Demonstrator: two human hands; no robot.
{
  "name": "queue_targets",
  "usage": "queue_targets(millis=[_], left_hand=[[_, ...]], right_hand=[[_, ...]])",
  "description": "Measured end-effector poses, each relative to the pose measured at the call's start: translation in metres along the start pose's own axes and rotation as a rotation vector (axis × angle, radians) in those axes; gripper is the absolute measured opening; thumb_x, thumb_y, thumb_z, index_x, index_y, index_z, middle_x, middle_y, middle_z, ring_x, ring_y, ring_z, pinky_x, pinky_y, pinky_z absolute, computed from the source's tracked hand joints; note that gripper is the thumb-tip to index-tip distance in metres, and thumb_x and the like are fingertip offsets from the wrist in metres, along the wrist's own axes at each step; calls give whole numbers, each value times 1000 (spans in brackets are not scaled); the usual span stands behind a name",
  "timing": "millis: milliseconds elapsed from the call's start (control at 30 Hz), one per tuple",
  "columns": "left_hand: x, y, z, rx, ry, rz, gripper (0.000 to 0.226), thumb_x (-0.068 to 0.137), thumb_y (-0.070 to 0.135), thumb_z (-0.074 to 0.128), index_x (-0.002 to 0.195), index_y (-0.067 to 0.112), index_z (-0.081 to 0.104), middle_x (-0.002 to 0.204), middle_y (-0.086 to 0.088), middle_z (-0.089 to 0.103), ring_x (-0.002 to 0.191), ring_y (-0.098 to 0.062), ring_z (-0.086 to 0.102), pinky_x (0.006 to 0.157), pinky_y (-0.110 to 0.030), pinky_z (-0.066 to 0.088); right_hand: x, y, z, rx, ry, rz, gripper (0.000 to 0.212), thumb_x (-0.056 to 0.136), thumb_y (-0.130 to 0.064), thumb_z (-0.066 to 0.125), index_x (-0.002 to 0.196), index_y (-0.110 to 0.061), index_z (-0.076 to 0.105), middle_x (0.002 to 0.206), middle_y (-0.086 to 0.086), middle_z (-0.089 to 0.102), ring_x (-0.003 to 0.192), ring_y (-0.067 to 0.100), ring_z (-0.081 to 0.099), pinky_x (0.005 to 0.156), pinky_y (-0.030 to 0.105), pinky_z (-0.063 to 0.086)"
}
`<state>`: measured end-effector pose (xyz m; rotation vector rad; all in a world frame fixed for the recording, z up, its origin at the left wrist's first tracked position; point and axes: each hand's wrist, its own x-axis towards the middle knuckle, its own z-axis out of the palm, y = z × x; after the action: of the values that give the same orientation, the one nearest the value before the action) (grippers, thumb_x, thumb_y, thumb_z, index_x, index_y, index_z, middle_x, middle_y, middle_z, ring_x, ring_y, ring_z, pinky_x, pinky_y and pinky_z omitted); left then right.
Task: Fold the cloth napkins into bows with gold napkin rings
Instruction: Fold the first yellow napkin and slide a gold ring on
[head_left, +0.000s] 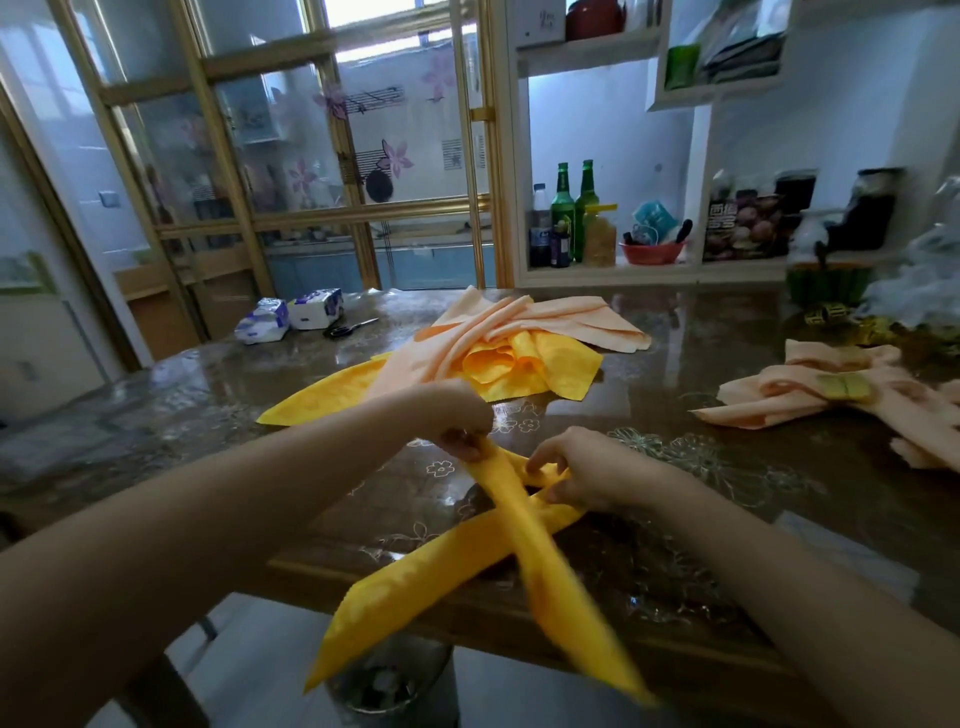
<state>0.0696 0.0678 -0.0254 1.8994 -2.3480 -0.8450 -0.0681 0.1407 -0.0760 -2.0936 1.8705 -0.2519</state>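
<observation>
A yellow napkin (457, 551), folded into a long strip, lies crossed over itself at the table's near edge, and both tails hang past that edge. My left hand (457, 421) pinches the strip's upper end. My right hand (576, 467) grips the loop at the crossing. A pile of peach and yellow napkins (519, 343) lies behind my hands. At the right sits a finished peach bow (810, 400) with a gold ring (844, 387) around its middle. Loose gold rings (826, 313) lie at the far right.
The dark glossy table (208, 395) holds tissue packs (288, 314) and scissors (348, 328) at the back left. A white shelf behind carries green bottles (574, 208) and a red bowl (652, 253). Clutter crowds the far right corner.
</observation>
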Motion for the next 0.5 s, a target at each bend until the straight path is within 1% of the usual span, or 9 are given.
queue_targets(millis=[67,167,233,267,300,333,400,433,500], left_hand=[[-11,-6,18,-41,77,19,17,92,6,49,75,5,51,66,-7,62,43,-9,54,41,-17,45],[-25,-13,49,-210,142,47,9,93,16,53,91,9,47,81,-11,59,37,-11,56,38,-23,50],[-35,-17,60,-241,159,114,27,93,28,56,109,11,43,97,-8,53,44,-11,58,40,-21,49],[-37,-19,64,-218,188,149,34,93,34,55,116,12,42,100,-7,50,49,-11,59,42,-20,49],[-40,-20,67,-169,232,176,38,94,38,52,119,12,41,102,-6,50,57,-13,62,47,-21,50],[-41,-21,71,-86,285,195,41,95,41,49,121,10,41,106,-8,52,70,-18,64,55,-25,51],[-37,-22,85,180,412,188,48,96,47,40,127,10,38,116,-13,56,99,-29,61,74,-35,47],[-36,-22,91,322,461,176,53,97,50,34,133,11,34,119,-14,56,105,-31,59,77,-37,46],[-31,-21,104,479,519,155,59,98,51,24,144,14,21,120,-14,55,105,-32,59,74,-36,44]], right_hand=[[-2,1,0,54,2,5,41,88,-19,63,129,-22,55,133,4,49,115,20,52,81,24,43],[-3,2,0,97,6,11,44,88,-19,64,131,-22,54,133,5,50,115,20,52,82,24,43],[-4,1,1,107,13,13,45,88,-18,64,132,-22,53,133,6,50,116,21,52,81,24,43],[-3,1,1,103,22,14,45,88,-18,64,132,-22,53,132,6,50,115,21,52,81,24,43],[-4,1,3,104,42,16,46,88,-19,65,132,-22,52,131,6,49,114,21,52,82,25,44],[-5,2,6,108,79,25,47,87,-19,65,132,-22,52,130,6,48,115,21,51,86,26,44],[-8,5,15,164,184,54,47,85,-20,67,129,-21,51,128,7,41,116,22,48,95,30,44],[-12,7,19,195,251,65,44,85,-21,67,127,-20,52,126,7,38,117,22,46,97,31,43],[-19,10,28,189,359,58,36,88,-24,63,122,-20,53,121,4,35,115,21,46,98,33,43]])
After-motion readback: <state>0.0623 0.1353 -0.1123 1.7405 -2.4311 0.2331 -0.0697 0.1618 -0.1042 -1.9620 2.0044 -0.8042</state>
